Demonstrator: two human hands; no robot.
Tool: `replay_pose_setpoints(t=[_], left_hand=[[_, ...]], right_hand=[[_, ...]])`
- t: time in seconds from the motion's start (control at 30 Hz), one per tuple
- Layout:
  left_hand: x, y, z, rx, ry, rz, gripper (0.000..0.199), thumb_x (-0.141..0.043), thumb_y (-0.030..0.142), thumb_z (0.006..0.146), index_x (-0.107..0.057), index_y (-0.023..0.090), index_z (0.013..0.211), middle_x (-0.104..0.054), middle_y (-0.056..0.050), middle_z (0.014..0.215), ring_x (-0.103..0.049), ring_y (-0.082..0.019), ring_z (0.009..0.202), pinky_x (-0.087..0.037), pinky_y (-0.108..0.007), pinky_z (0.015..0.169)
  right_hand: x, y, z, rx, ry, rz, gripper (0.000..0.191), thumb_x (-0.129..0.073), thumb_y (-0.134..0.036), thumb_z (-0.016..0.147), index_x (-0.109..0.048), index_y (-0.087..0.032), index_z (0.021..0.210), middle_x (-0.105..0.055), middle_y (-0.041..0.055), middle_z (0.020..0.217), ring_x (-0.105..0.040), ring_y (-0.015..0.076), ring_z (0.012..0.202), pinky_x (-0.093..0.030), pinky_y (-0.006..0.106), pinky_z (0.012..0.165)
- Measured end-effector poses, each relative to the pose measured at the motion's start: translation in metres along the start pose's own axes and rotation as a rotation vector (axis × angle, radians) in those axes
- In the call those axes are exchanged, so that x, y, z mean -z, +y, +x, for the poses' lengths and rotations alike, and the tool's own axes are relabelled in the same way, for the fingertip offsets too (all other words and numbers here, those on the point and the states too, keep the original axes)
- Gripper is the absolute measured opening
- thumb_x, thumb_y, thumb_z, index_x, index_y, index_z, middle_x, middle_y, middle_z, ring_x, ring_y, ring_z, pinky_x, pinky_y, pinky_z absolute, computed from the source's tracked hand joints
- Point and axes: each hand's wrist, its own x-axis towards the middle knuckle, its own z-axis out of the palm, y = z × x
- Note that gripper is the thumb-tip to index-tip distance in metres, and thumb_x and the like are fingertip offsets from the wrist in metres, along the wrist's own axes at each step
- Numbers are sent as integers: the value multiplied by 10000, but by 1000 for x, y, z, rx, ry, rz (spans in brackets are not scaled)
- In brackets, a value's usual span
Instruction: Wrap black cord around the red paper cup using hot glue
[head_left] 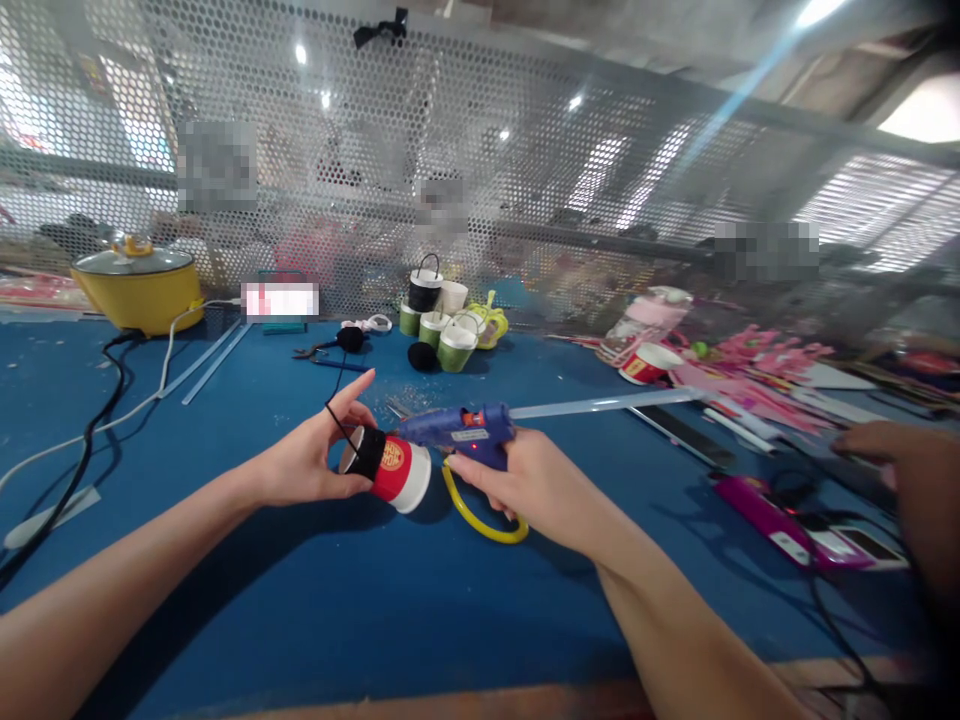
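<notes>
My left hand [335, 455] is closed around a small paper cup [411, 478], which lies tilted on its side. The cup is white and red with a gold emblem, and black yarn [366, 450] is wound round its narrow end. A strand of that yarn runs up past my fingers to a black ball of yarn [350, 340]. In my right hand [536, 490] I grip a blue hot glue gun [457, 428], its nozzle close to the wound yarn; I cannot tell if they touch. A long clear glue stick [600, 406] sticks out of its back. Below the handle curves a yellow loop [480, 527].
Yarn-wrapped cups [456, 345] stand at the back, with pliers [319, 352] to their left. A yellow electric pot [139, 290] is at the far left. On the right are a phone [679, 437], a purple power strip [780, 525], pink strips and another person's hand [874, 440].
</notes>
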Motion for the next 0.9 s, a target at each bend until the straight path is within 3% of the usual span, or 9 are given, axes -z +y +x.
replay_pose_setpoints(t=[0.17,0.3,0.43,0.63,0.7,0.8,0.9], left_hand=[[-1,0,1,22,13,-3,1019,-709,169,658,-72,339,1435,-466,-39,1056,-506,-196,969,-386,-406,926],[-1,-2,2,36,34,-25,1024,-703,146,656,-68,334,1436,-477,-32,1037,-509,-189,958,-387,-404,931],[0,-4,2,69,56,-30,1028,-702,141,649,-68,329,1436,-465,-26,1020,-511,-173,907,-399,-404,907],[-1,-2,3,105,74,-13,1029,-688,148,642,-57,327,1434,-461,-16,1009,-520,-164,887,-418,-397,884],[-1,-3,3,111,77,-1,1019,-685,156,646,-60,326,1433,-464,-17,1014,-524,-162,886,-418,-394,886],[-1,-6,3,113,89,6,1022,-690,168,651,-51,319,1434,-470,-24,1019,-527,-167,890,-419,-391,881],[-1,-6,3,99,88,-21,1058,-701,175,647,-9,298,1438,-479,-30,1010,-534,-178,903,-428,-383,870]], right_hand=[[4,3,7,-52,-47,154,280,-571,-356,782,-489,-188,575,-511,-42,421,-473,89,369,-395,212,418],[7,21,32,-68,144,237,175,-606,-290,764,-517,-175,666,-555,-35,498,-524,89,429,-444,214,483],[5,45,67,-149,220,-1,267,-507,-324,847,-534,-161,638,-629,37,612,-577,103,521,-461,224,539],[-5,69,105,-208,214,-219,437,-521,-384,836,-506,-178,450,-513,37,412,-573,181,500,-431,301,551],[-8,66,108,-205,235,-276,378,-574,-335,807,-551,-163,471,-551,70,462,-605,226,588,-430,324,586],[-13,44,100,-118,279,-331,199,-630,-286,773,-655,-141,638,-648,127,718,-607,269,816,-429,342,684],[-22,3,80,129,203,-275,197,-610,-364,796,-698,-189,820,-658,67,872,-592,181,823,-429,279,716]])
